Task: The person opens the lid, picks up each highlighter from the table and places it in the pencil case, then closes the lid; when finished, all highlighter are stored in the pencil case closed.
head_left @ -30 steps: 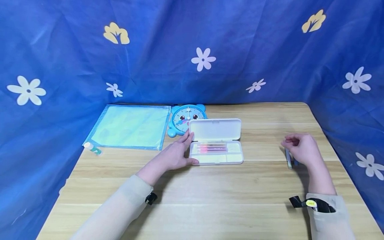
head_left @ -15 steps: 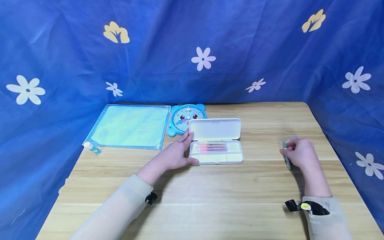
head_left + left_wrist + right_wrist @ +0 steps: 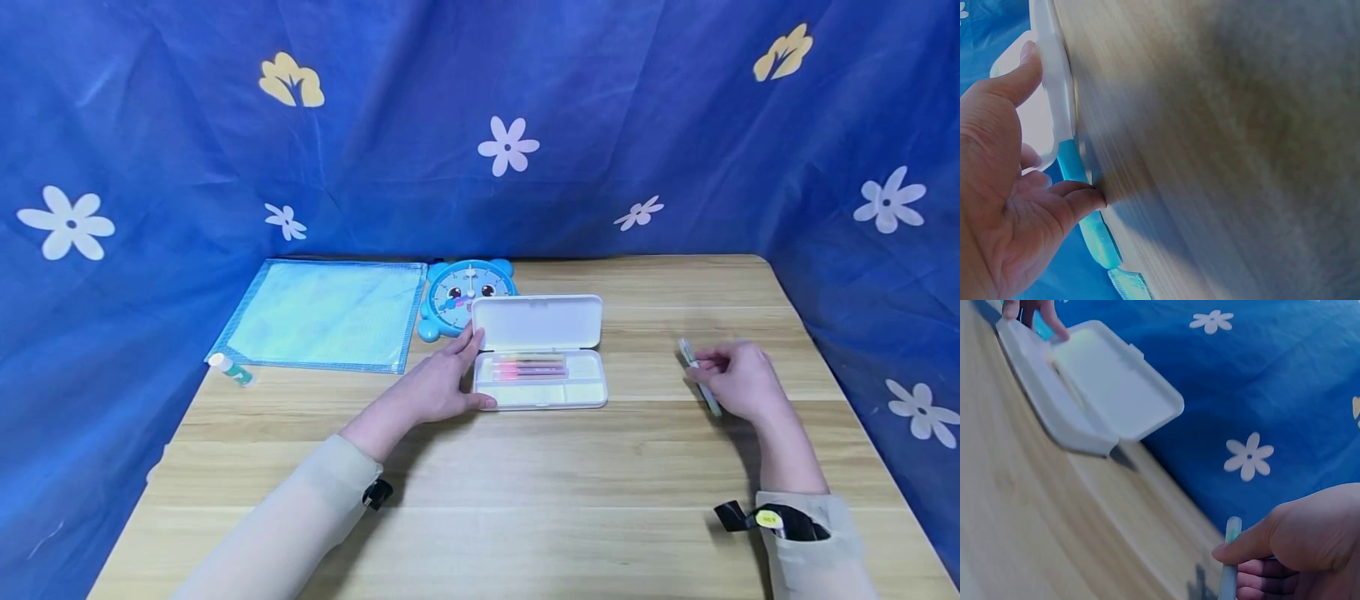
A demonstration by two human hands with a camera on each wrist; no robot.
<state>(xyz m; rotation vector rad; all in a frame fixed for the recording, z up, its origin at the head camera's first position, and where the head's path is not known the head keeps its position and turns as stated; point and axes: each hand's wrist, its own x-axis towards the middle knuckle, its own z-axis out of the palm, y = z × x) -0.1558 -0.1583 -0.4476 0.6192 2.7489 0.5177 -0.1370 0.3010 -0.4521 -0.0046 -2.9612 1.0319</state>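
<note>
Pen (image 3: 708, 401) crosswise in right grip (image 3: 738, 383)

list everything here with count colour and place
Backdrop: 1, flowered blue, behind
Table: 1, pale wood, below
Mesh pouch: 1, light blue, back left
Small tube: 1, white and green, by mesh pouch
Pencil case: 1, white, open, mid-table
Pens: several, mostly pinkish, inside pencil case
Clock: 1, blue, partly behind pencil case
Held pen: 1, pale green, right side
Sleeves: 2, pale grey, bottom
Wrist straps: 2, black, on sleeves
Left hand: 1, bare, on pencil case
Right hand: 1, bare, holding held pen
</note>
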